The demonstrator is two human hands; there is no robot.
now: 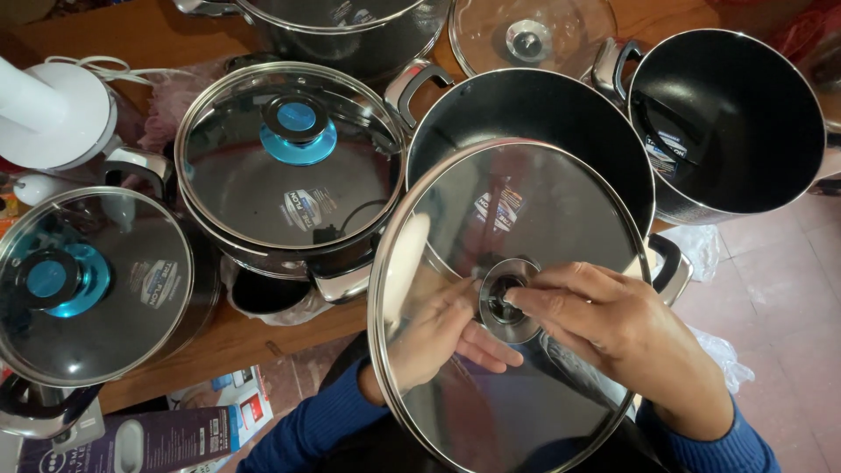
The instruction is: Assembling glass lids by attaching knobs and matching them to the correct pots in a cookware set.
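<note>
I hold a large glass lid with a steel rim tilted in front of me. My left hand is beneath the glass, seen through it, supporting the lid from below near its middle. My right hand lies on top, with fingertips pinching at the round metal fitting in the lid's centre. No knob is on this lid. Behind the lid stands an open black pot with steel handles.
On the wooden table stand two lidded pots with blue knobs, an open black pot at right, another glass lid at the back, a white appliance and a dark box.
</note>
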